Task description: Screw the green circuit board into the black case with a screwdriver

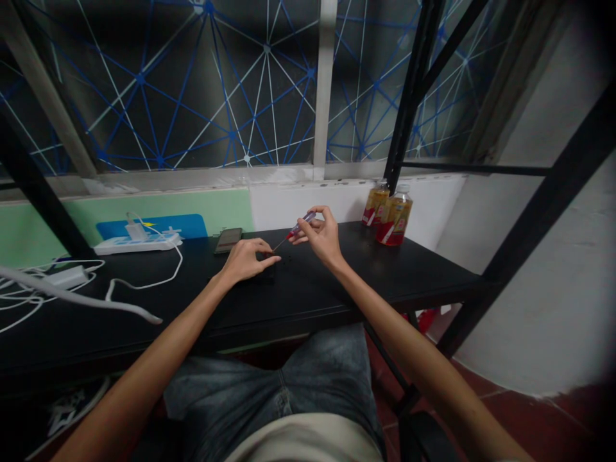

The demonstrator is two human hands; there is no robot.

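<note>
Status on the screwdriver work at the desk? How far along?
Done: a few tiny specks, possibly removed screws, lie on the desk. In hand: right hand holds the screwdriver, tip angled at a small dark item pinned by the left hand. Left: unclear; the item is mostly covered and too small to tell if open.
</note>
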